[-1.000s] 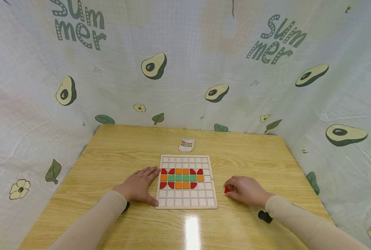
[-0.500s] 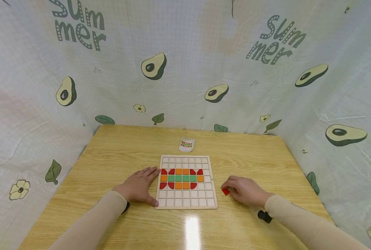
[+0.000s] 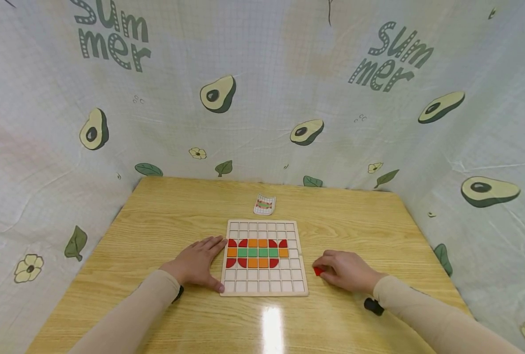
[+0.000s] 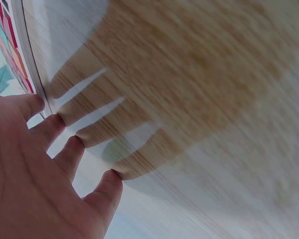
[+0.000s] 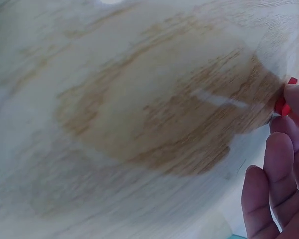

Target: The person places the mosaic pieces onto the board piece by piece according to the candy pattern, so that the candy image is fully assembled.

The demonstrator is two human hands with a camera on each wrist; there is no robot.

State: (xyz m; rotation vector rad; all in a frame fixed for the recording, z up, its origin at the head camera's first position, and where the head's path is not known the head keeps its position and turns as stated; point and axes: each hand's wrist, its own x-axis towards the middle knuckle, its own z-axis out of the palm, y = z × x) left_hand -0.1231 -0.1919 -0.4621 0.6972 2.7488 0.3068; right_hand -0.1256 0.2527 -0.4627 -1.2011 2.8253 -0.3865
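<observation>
A light wooden grid board [image 3: 262,286] lies flat in the head view. Across its middle rows sit green squares [image 3: 263,252], orange squares [image 3: 257,263] and red curved tiles [image 3: 273,263]. My left hand [image 3: 196,263] rests along the board's left side, fingers spread, with the thumb at the near left corner. To the right of the board, my right hand [image 3: 344,270] pinches a small red tile [image 3: 318,271] just above or on the table. The right wrist view shows this red tile [image 5: 286,103] at the thumb; part of it is hidden by the fingers.
A small curled card [image 3: 264,204] printed with a coloured grid pattern lies behind the board. The wood-grain table [image 3: 355,211] meets a printed cloth [image 3: 262,137] at its back and sides. Light glares off the table in front of the board.
My right hand has shifted slightly left toward the board, and the red tile has moved and turned between its fingers. My left hand and the board have stayed put.
</observation>
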